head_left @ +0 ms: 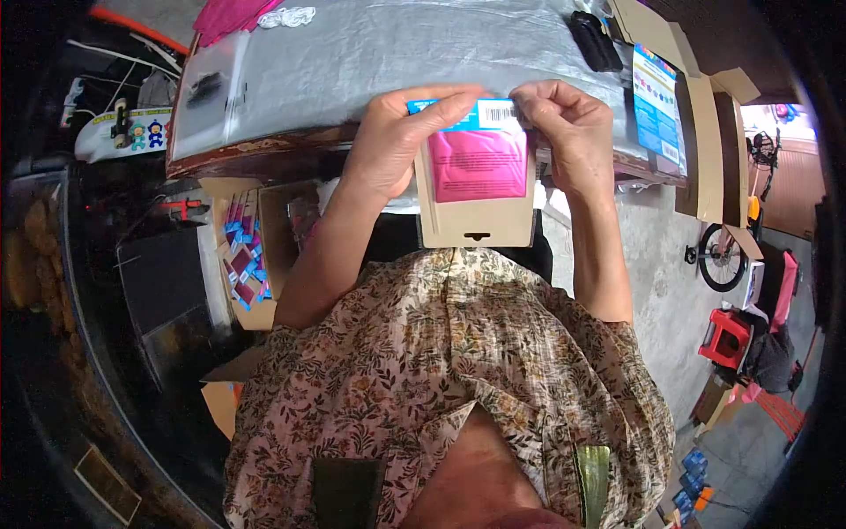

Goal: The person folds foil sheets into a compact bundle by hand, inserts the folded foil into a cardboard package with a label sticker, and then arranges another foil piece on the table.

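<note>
A tan cardboard packaging card (485, 225) with a hang hole at its lower edge stands in front of my chest. On it lies a flat pink plastic packet (480, 172) with printed text, below a blue strip with a white barcode label (499, 115). My left hand (401, 132) is closed on the card's upper left, its fingers over the blue strip. At the upper right corner, the fingers of my right hand (571, 128) pinch the card's edge.
Ahead is a table with a silvery cover (388, 44), bearing pink cloth (231, 19) and a black item (596, 41). An open carton with a blue printed panel (658, 110) stands right. Another carton (220, 256) at lower left holds several pink-and-blue packs. A red stool (728, 337) is on the floor.
</note>
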Demonstrator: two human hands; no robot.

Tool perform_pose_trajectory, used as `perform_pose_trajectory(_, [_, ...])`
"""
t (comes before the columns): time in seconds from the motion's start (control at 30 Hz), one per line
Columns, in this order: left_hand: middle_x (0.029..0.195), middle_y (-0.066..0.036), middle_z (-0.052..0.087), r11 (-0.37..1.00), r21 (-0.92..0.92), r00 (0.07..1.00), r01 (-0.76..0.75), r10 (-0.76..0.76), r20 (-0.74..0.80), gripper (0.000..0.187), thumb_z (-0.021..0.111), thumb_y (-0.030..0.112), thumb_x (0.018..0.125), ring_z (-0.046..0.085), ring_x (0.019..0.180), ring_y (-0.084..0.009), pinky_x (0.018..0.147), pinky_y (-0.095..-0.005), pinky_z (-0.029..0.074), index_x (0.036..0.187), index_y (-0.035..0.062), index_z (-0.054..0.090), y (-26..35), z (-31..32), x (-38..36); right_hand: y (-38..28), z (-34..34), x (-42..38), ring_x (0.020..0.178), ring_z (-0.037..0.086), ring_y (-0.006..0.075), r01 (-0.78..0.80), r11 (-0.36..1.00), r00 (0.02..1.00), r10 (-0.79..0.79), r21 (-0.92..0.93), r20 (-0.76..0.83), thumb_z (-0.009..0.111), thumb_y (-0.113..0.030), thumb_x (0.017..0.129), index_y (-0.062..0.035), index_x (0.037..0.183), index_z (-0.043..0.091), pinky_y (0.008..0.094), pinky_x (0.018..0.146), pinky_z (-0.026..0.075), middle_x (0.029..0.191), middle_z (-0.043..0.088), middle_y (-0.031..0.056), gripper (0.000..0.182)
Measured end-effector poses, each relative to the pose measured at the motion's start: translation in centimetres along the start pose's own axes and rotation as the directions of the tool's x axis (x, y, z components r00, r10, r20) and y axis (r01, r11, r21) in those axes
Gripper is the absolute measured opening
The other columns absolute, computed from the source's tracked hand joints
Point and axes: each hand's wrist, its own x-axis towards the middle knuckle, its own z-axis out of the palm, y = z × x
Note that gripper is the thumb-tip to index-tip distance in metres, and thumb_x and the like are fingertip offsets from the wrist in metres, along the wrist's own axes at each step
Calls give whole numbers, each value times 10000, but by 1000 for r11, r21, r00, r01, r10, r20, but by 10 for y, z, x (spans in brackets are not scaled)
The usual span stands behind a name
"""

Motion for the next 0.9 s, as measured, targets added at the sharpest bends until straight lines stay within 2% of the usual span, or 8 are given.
perform_pose_trajectory(0.1, [1043, -112, 710, 999, 44, 1000, 8, -8, 0, 317, 694, 164, 930, 656, 904, -110, 821, -250, 535, 1156, -58, 679, 0, 0, 0, -7, 9, -8, 731, 614, 114, 328, 850, 920, -386, -412, -64, 741, -106, 851, 15, 996, 713, 258, 675, 478, 854, 704, 29, 191])
perform_pose_trajectory(0.13, [1045, -111, 711, 999, 31, 1000, 31, -30, -4, 309, 697, 158, 927, 659, 895, -112, 811, -247, 537, 1147, -58, 684, 1, 1, -1, -13, 9, -9, 731, 614, 114, 325, 852, 921, -383, -411, -66, 741, -106, 851, 15, 996, 713, 258, 675, 478, 854, 704, 29, 191])
perform_pose_trajectory(0.17, [1047, -111, 712, 998, 18, 999, 53, -53, -6, 301, 700, 152, 924, 661, 887, -114, 800, -244, 539, 1139, -58, 688, 2, 2, -2, -23, 8, -9, 778, 616, 141, 470, 659, 839, -541, -588, 64, 752, -126, 833, -4, 1004, 716, 286, 728, 470, 873, 696, 28, 214])
perform_pose_trajectory(0.23, [1049, -110, 712, 997, 5, 997, 77, -77, -1, 293, 704, 146, 921, 664, 878, -116, 789, -241, 541, 1130, -58, 692, 3, 5, -2, -38, 5, -10, 871, 621, 194, 639, 115, 604, -688, -761, 403, 775, -165, 796, -40, 1021, 723, 344, 834, 455, 912, 681, 25, 262])
perform_pose_trajectory(0.37, [1038, -108, 716, 987, 156, 996, 25, -37, 78, 301, 706, 129, 912, 660, 918, -128, 841, -269, 532, 1152, -52, 684, 8, 7, -6, -39, 1, -6, 975, 592, 228, 678, 118, 641, -577, -725, 506, 787, -132, 759, -113, 1031, 744, 387, 932, 385, 976, 659, 23, 276])
perform_pose_trajectory(0.6, [933, -55, 740, 809, 565, 984, -163, 88, 157, 243, 725, 158, 900, 635, 854, -60, 778, -238, 525, 1054, -30, 733, 23, 8, -13, -45, 0, -5, 919, 598, 213, 757, 41, 566, -540, -652, 623, 778, -111, 739, -81, 996, 724, 383, 873, 404, 912, 637, 15, 265])
perform_pose_trajectory(0.8, [918, -48, 745, 769, 615, 983, -173, 97, 155, 220, 726, 149, 889, 631, 842, -59, 769, -243, 525, 1031, -18, 742, 17, 9, -13, -38, -3, 3, 885, 593, 218, 805, 10, 508, -528, -594, 680, 763, -98, 724, -71, 955, 683, 388, 854, 407, 863, 606, 25, 247])
perform_pose_trajectory(0.9, [903, -47, 746, 780, 609, 987, -147, 80, 136, 216, 729, 151, 885, 629, 832, -56, 759, -243, 525, 1028, -10, 745, 15, 11, -12, -29, 0, 3, 868, 587, 226, 778, 0, 498, -610, -629, 616, 748, -85, 715, -77, 939, 643, 397, 845, 411, 846, 589, 35, 247])
